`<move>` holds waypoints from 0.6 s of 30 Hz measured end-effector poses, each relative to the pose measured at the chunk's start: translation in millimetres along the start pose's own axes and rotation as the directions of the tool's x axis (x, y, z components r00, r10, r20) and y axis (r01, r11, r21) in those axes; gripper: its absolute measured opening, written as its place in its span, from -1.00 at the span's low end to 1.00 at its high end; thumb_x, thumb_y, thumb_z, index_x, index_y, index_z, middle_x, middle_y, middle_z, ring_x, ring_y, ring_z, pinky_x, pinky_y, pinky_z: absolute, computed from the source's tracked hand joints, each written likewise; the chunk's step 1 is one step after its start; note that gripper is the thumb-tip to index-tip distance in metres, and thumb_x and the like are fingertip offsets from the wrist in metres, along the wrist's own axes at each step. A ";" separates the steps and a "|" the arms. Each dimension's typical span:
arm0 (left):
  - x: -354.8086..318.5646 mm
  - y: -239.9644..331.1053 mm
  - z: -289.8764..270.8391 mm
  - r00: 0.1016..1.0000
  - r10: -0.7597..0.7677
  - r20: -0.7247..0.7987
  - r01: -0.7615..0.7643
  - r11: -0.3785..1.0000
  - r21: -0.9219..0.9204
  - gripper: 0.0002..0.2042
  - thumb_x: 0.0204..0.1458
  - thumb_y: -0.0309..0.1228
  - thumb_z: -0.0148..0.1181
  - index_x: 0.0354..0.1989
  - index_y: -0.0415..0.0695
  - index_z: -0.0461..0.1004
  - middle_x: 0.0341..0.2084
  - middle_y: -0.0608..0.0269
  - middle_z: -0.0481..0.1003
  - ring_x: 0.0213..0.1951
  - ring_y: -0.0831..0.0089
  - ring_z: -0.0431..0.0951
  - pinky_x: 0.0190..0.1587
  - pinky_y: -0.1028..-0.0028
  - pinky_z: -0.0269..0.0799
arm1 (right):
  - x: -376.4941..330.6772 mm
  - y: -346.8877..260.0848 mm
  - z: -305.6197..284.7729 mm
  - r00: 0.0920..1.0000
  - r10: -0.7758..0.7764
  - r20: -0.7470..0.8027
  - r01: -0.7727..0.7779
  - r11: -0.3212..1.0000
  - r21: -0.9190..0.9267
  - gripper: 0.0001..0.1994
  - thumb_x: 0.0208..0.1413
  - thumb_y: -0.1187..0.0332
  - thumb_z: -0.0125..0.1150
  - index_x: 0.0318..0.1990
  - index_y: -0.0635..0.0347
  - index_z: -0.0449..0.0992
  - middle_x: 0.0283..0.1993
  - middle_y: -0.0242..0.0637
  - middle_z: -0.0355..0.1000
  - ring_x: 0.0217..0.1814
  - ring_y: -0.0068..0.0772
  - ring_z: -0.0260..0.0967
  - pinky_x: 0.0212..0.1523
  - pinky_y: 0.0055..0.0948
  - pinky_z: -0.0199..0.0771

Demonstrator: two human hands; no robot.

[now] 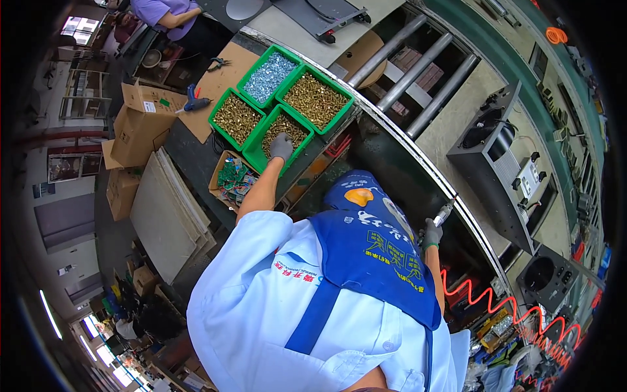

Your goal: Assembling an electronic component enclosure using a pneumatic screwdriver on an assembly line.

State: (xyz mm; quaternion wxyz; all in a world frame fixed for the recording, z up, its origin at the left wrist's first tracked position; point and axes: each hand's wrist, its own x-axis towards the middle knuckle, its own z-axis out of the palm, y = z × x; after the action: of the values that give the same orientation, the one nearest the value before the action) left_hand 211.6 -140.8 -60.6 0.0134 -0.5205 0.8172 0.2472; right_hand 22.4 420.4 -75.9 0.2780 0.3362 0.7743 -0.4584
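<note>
Wearer: white short-sleeved shirt and blue bib apron (372, 255) fill the near, lower middle of the view
Right hand (431, 234): grey-gloved, clenched round the grip of a slim silver powered screwdriver (444, 212) whose tip points up and away; it sits at the near edge of the conveyor line, well apart from the bins
Red coiled cable (496, 307): runs from beside the right forearm off to the lower right
Left hand (281, 146): grey-gloved, arm stretched forward, fingers curled down into the screws; whether it has any pinched I cannot tell
Nearest green plastic bin of brass-coloured screws (279, 134): directly under the left hand, at the near corner of the four-bin cluster on the workbench
Other green bins: brass screws to its left (236, 119), brass screws beyond on the right (315, 99), silvery screws at the far corner (269, 75)
Open cardboard box of green circuit boards (232, 178): just left of the left forearm, below the bench edge
Black speaker cabinet (496, 153): on the rollers to the right, well beyond the right hand
Another person in a purple top (163, 12): far upper left
</note>
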 end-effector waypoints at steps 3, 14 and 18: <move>-1.2 -13.5 -0.3 0.991 -0.126 0.039 0.131 0.907 -0.400 -0.83 0.08 -0.40 0.14 -0.20 -0.17 0.52 -0.39 0.09 0.57 -0.35 0.19 0.60 -0.22 0.30 0.51 | -8.7 -8.6 -2.7 1.000 -0.002 0.013 0.002 1.000 -0.028 -0.69 -0.04 0.29 0.31 -0.23 0.21 0.34 -0.58 -0.32 0.29 -0.70 -0.39 0.32 -0.72 -0.41 0.30; -8.1 -9.7 -22.2 0.821 -0.006 0.571 0.546 -0.288 -0.787 -0.88 0.10 -0.32 0.11 -0.34 -0.06 0.34 -0.50 0.30 0.35 -0.48 0.45 0.37 -0.50 0.53 0.32 | 6.9 2.3 -16.8 1.000 -0.019 0.021 0.021 0.995 -0.100 -0.62 -0.06 0.21 0.33 -0.17 0.26 0.41 -0.54 -0.28 0.37 -0.68 -0.37 0.39 -0.69 -0.39 0.39; -3.4 -12.9 -23.4 0.823 0.063 0.564 0.543 -0.377 -0.750 -0.87 0.08 -0.30 0.13 -0.39 -0.02 0.33 -0.60 0.42 0.23 -0.57 0.55 0.27 -0.64 0.59 0.19 | 1.3 -0.3 -18.0 0.996 -0.044 0.078 0.049 0.997 -0.059 -0.71 -0.02 0.26 0.32 -0.28 0.17 0.33 -0.59 -0.35 0.28 -0.70 -0.43 0.31 -0.73 -0.44 0.30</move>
State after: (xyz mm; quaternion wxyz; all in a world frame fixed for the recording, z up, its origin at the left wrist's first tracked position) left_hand 229.7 -152.0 -44.2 -0.1962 -0.4236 0.1102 0.8775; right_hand 19.2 436.8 -69.1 0.3070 0.2917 0.7842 -0.4536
